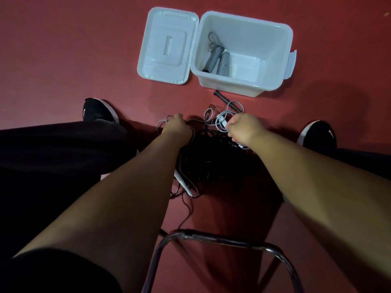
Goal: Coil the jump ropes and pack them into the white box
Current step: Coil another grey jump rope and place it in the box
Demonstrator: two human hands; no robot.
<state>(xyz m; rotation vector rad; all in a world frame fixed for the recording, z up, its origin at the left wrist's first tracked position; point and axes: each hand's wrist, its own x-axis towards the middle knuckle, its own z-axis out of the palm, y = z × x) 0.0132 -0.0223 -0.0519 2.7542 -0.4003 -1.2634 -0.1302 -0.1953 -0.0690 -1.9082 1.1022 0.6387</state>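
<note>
The white box (281, 60) stands open on the red floor, its lid (167, 47) hinged out flat to the left. One coiled grey jump rope with grey handles (214, 58) lies inside it. Between my feet lies a tangled pile of black ropes (209, 157) with grey cord loops (221, 117) on top. My left hand (177, 127) reaches into the pile's left side and grips grey cord. My right hand (243, 129) is curled round a white handle and grey cord. A white handle (185, 183) lies beside my left forearm. A black handle (224, 98) lies just before the box.
My two black shoes (99, 112) (319, 135) flank the pile, and my dark trouser legs (59, 144) run in from both sides. A metal chair frame (224, 240) curves across the bottom of the view below my arms. Red floor surrounds the box.
</note>
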